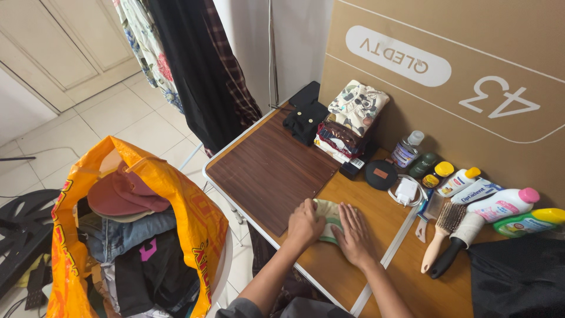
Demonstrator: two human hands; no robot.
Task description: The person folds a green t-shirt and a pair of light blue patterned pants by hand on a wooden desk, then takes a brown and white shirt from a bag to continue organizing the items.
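Both hands rest on a small folded pale green and cream cloth [328,213] lying on the wooden table [329,265]. My left hand [305,222] presses its left part, fingers together and flat. My right hand [353,234] lies flat over its right part, fingers slightly spread. Most of the cloth is hidden under the hands. Neither hand grips anything.
A dark board [271,171] covers the table's left. Behind it sits a stack of folded clothes [351,121] and a black garment [305,116]. Bottles, a hairbrush [442,232], a charger [406,191] and a round black case [381,175] line the right. An orange bag of clothes [135,229] stands left.
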